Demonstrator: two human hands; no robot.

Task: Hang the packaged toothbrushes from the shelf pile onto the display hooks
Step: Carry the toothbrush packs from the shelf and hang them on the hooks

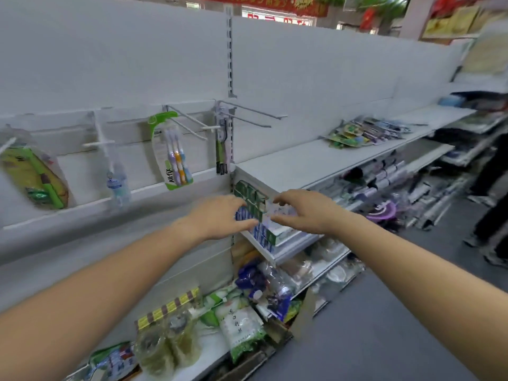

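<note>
Both hands at stacked boxes on shelf edge.
Left hand (220, 217) and right hand (302, 213) grip boxes (251, 204); toothbrush pile (362, 132) well beyond right hand.

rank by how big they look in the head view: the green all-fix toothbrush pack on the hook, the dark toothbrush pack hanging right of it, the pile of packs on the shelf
1. pile of packs, the widest spread, though it lies farther off
2. green All-fix pack
3. dark toothbrush pack, clearly narrower, similar in height

Only clearly readable bit: "All-fix" running up the green-edged toothbrush pack (171, 149) hanging on a hook. Chinese characters on the white bag (239, 329) down low and on the red banner (264, 2) overhead, too blurry to make out.
</note>
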